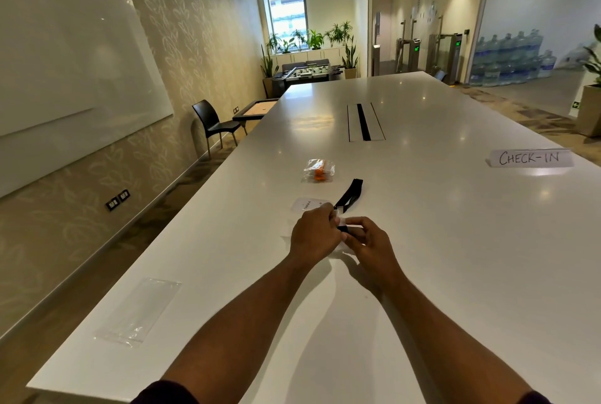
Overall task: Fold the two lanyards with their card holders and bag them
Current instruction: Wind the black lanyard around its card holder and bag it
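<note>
Both hands (341, 236) pinch black lanyard (349, 195).

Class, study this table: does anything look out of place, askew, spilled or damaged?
Nothing stands out. A sealed clear bag with an orange lanyard lies flat beyond the hands, an empty clear plastic bag lies flat at the near left, and both hands, left hand and right hand, work the black lanyard.

The lanyard (349, 194) is black, its card holder (309, 205) white. The far bag (318, 170) is clear with orange inside. The table (455, 241) is glossy white; the left wall (201, 29) carries a pale leaf pattern.
</note>
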